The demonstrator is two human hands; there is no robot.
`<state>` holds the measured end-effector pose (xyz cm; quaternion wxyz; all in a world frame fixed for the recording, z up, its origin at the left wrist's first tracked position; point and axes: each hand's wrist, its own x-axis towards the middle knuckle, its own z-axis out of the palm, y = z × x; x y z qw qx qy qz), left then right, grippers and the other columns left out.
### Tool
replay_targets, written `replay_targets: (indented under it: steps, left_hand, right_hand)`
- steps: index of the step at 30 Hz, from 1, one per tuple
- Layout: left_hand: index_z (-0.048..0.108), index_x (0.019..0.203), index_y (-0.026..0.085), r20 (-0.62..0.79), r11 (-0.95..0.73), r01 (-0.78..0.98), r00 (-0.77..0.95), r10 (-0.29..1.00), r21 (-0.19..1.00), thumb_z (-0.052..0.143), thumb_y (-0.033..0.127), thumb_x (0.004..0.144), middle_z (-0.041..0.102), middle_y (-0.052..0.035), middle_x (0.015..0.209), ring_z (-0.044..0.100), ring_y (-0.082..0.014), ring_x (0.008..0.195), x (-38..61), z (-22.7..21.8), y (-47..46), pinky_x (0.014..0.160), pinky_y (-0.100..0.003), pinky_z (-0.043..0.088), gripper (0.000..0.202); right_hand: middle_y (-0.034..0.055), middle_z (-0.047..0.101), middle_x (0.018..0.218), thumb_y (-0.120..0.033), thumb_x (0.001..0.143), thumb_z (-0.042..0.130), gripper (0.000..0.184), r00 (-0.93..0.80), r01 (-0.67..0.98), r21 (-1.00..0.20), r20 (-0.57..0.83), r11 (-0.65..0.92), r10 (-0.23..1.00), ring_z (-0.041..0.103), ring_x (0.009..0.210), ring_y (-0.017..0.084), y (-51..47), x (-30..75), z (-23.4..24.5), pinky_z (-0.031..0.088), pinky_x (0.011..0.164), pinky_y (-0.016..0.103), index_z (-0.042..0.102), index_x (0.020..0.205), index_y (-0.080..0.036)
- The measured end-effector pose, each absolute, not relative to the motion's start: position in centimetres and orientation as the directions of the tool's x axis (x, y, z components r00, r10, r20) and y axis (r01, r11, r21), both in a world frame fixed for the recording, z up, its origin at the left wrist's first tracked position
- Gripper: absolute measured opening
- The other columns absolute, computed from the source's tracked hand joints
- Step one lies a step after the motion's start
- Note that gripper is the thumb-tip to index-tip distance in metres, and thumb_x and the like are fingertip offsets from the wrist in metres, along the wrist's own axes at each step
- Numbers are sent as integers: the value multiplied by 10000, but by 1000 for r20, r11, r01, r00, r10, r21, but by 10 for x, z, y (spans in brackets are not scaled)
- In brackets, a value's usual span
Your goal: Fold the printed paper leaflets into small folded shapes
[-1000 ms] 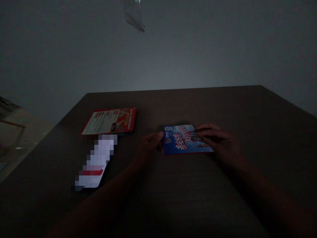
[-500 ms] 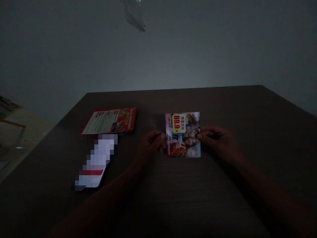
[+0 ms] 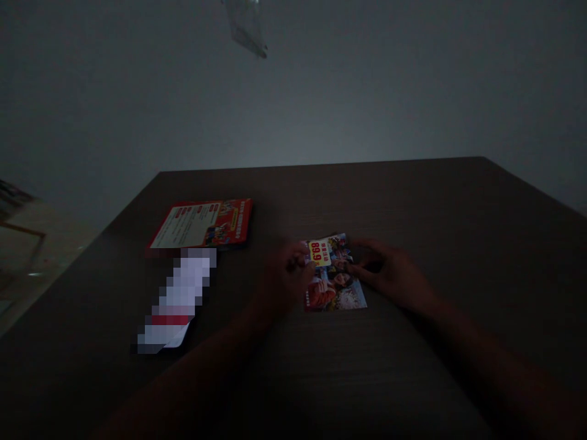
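Observation:
A printed flyer (image 3: 337,287) with people pictured on it and a yellow label reading 89.9 is between my hands, low over the dark table (image 3: 293,373). My left hand (image 3: 287,269) grips its left edge, thumb on the printed face; this hand is somewhat blurred. On the other side, my right hand (image 3: 389,269) pinches the right edge between thumb and fingers. The flyer's far edge tilts away, and its underside is hidden. Whether it touches the table I cannot tell.
A stack of red printed leaflets (image 3: 238,223) lies at the left of the table. In front of it is a phone (image 3: 178,299) with its screen lit and partly pixelated. A pale wall (image 3: 321,91) rises behind the table, with a clear plastic holder (image 3: 247,27) on it.
The flyer has come down and slightly nearer to me, turning from facing me to lying flatter and a little rotated. My left hand has moved further over its left edge.

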<state>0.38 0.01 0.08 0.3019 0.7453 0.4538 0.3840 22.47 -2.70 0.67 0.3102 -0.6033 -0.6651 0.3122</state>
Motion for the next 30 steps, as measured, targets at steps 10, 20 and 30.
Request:
replay_targets:
  steps: [10, 20, 30]
  left_hand:
    - [536, 1244, 252, 265, -759, 503, 731, 629, 414, 495, 326, 887, 528, -89, 1233, 454, -261, 1142, 10, 4, -7, 981, -449, 330, 367]
    - [534, 1255, 267, 221, -794, 494, 781, 585, 354, 468, 347, 905, 499, -82, 1305, 432, -259, 1182, 9, -1, -6, 978, -446, 310, 366]
    - [535, 1249, 287, 232, -784, 500, 767, 598, 368, 493, 341, 889, 509, -76, 1274, 446, -260, 1153, 10, -2, -6, 968, -444, 324, 367]
  right_hand:
    - [24, 728, 894, -325, 780, 650, 217, -148, 571, -762, 270, 305, 952, 686, 785, 212, -26, 235, -3, 547, 737, 364, 695, 985, -269]
    - [25, 727, 829, -311, 777, 672, 134, -245, 623, -694, 265, 361, 933, 667, 742, 207, -21, 240, -12, 532, 704, 370, 736, 893, -292]
    - [39, 716, 941, -327, 784, 671, 240, -291, 735, -553, 266, 393, 919, 654, 864, 241, -26, 244, -5, 525, 769, 395, 718, 1019, -333]
